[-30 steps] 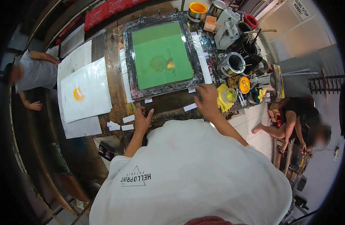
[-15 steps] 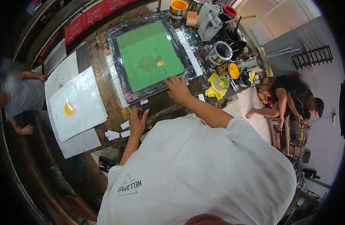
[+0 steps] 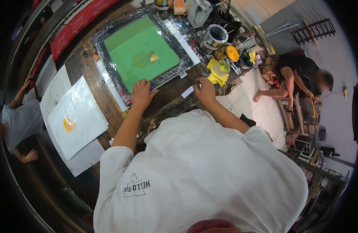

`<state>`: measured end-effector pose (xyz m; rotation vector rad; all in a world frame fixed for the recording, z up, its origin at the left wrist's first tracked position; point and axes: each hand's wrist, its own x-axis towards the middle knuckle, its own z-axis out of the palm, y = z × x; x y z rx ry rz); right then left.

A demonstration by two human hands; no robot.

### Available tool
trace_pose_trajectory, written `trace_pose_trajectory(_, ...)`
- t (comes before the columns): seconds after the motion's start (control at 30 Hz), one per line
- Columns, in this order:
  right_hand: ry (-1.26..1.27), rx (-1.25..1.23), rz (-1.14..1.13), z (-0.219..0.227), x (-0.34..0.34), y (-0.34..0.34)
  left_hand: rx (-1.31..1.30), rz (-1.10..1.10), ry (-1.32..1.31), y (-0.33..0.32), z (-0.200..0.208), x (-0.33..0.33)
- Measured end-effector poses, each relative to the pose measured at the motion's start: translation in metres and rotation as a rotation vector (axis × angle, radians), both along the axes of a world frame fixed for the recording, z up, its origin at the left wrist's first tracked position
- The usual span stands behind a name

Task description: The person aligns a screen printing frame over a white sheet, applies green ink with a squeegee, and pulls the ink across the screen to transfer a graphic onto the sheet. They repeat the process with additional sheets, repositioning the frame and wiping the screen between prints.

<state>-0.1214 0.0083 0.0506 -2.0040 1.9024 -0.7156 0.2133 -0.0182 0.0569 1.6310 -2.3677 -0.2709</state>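
A screen-printing frame (image 3: 170, 77) with a dark, ink-stained border lies on the table, its green mesh (image 3: 138, 42) marked with a small yellow-orange patch. My left hand (image 3: 143, 94) rests on the near edge of this frame, fingers stretched over the border and thumb apart, holding nothing. To the right of the frame, my right hand (image 3: 205, 92) hovers by the table's near edge, fingers loosely bent and apart. Close to its thumb lies a small white card (image 3: 187, 92); I see nothing held in that hand.
Clear sheets with a yellow-orange print (image 3: 69, 124) lie at left. Ink cans (image 3: 214, 38), a yellow cloth (image 3: 212, 76) and a cup (image 3: 221, 68) crowd the table's right side. One person (image 3: 299, 77) sits at right; another (image 3: 23, 120) stands at left.
My left hand has moved forward from the table's edge onto the frame's near border. My right hand has left that border and shifted right. The whole view has shifted.
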Motion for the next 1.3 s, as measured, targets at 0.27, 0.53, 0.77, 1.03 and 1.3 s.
trace_pose_trajectory(0.27,-0.086,0.042,-0.008,-0.002,-0.013,0.016,-0.005,0.092,-0.098,-0.01,-0.018,-0.011)
trace_pose_trajectory(0.53,-0.099,0.144,0.089,-0.012,-0.015,-0.009,0.074,0.102,-0.103,-0.01,-0.012,-0.016)
trace_pose_trajectory(0.77,0.047,0.119,0.063,-0.023,0.001,-0.042,-0.01,0.08,-0.046,-0.009,0.012,-0.01)
trace_pose_trajectory(1.03,-0.065,0.152,0.008,-0.054,0.02,-0.068,-0.23,0.146,0.028,-0.029,0.115,0.001)
trace_pose_trajectory(1.3,-0.137,0.37,-0.077,-0.047,0.024,-0.091,-0.517,0.279,-0.089,-0.09,0.189,0.009)
